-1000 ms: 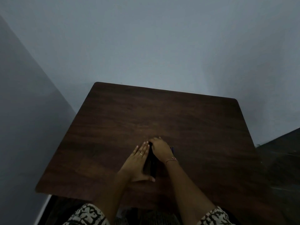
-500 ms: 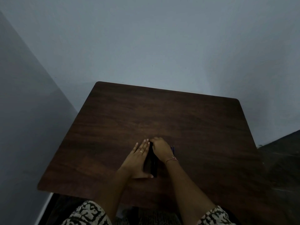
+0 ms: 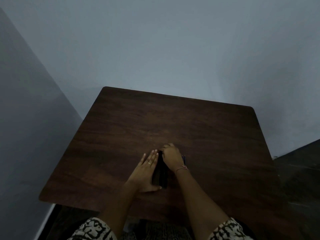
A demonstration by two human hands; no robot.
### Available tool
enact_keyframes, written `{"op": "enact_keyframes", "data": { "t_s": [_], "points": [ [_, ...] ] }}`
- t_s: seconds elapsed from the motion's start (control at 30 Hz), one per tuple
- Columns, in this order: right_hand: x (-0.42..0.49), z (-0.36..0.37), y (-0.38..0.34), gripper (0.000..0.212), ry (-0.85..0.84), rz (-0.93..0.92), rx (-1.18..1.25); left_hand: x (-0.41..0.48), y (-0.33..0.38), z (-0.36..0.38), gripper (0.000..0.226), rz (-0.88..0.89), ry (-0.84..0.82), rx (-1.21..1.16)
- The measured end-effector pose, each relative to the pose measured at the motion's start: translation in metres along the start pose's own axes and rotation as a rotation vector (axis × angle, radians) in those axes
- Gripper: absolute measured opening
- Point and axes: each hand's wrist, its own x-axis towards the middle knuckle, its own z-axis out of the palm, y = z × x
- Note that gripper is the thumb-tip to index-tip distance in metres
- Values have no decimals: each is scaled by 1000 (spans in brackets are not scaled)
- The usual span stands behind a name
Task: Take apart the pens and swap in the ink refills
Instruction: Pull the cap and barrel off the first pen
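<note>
A dark brown wood-grain counter [image 3: 190, 122] with rounded corners fills the middle, its far edge running from 11 to 2 o'clock. Behind it, across 12 o'clock, rises a plain pale blue-grey wall [image 3: 173, 49]. A second, darker grey wall [image 3: 26, 118] slants down the 9 o'clock side and meets the first in a corner just beyond the counter's far left corner. At 4 o'clock lies dark floor [image 3: 299, 179]. A white skirting strip [image 3: 44, 220] shows at 7 o'clock, below the counter's near left corner.
</note>
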Motion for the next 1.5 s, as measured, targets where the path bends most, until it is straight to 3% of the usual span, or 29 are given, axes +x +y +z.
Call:
{"op": "enact_keyframes", "data": {
  "t_s": [0.17, 0.4, 0.5, 0.63, 0.7, 0.8, 0.9, 1.03, 1.17, 1.23, 1.3, 1.37, 1.5],
  "points": [
    [2, -4, -1, 31, 36, 13, 42, -1, -2, -8, 123, -6, 55, 7],
    [4, -17, -1, 50, 100, 188, 527, 8, -1, -22, 128, -18, 108, -24],
    [2, -21, 5, 57, 125, 251, 732, 13, 1, -30, 129, -42, 137, -139],
    [-5, -24, 13, 60, 182, 357, 1021, 31, 14, -51, 104, -273, 269, -578],
    [-8, -24, 15, 58, 183, 366, 1092, 45, 22, -62, 71, -420, 309, -888],
    [-14, -25, 19, 52, 211, 373, 1134, 64, 33, -75, 35, -487, 332, -1081],
    [-19, -26, 23, 47, 216, 377, 1207, 75, 39, -78, 27, -560, 268, -1218],
    [-24, -27, 28, 39, 251, 371, 1224, 82, 45, -76, 31, -619, 154, -1223],
    [-31, -25, 22, 32, 275, 443, 1267, 81, 53, -77, 27, -675, 270, -1354],
    [-32, -23, 18, 25, 218, 509, 1333, 82, 54, -79, 21, -690, 346, -1524],
    [-34, -21, 13, 18, 46, 518, 1420, 84, 54, -80, 23, -671, 373, -1693],
    [-36, -20, 8, 27, -139, 516, 1387, 86, 55, -82, 27, -673, 371, -1797],
    [-32, -18, -2, 30, -197, 528, 1260, 91, 55, -83, 27, -757, 427, -1722]
  ]
}}
